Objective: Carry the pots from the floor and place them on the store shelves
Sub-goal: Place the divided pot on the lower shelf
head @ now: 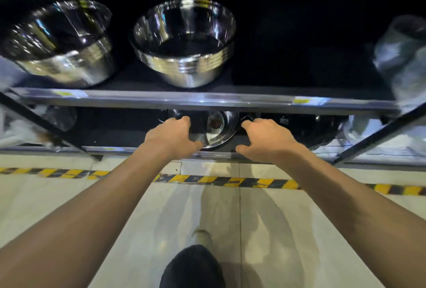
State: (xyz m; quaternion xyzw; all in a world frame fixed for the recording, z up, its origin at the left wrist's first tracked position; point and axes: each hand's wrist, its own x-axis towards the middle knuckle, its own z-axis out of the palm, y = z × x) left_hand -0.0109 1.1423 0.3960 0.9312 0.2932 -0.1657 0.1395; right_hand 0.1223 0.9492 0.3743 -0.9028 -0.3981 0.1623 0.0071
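Store aisle, pale tiled floor (69,195). Left hand (171,136) and right hand (265,139) gripping shiny round steel pot (219,126) under lower metal shelf edge (207,101); slide in level, clear of edge.

Shiny silver pots (184,43) sit against black shelves (207,101), above a pale floor (69,195) crossed by yellow-and-black striped tape (230,181).

Both arms stretched forward and down, bare forearms converging toward centre. Left hand (171,136) back-up, fingers curled over the rim of a steel pot (216,131), thumb toward the pot's near side. Right hand (265,138) back-up on the pot's other side, fingers curled at the rim, thumb spread toward the near edge.
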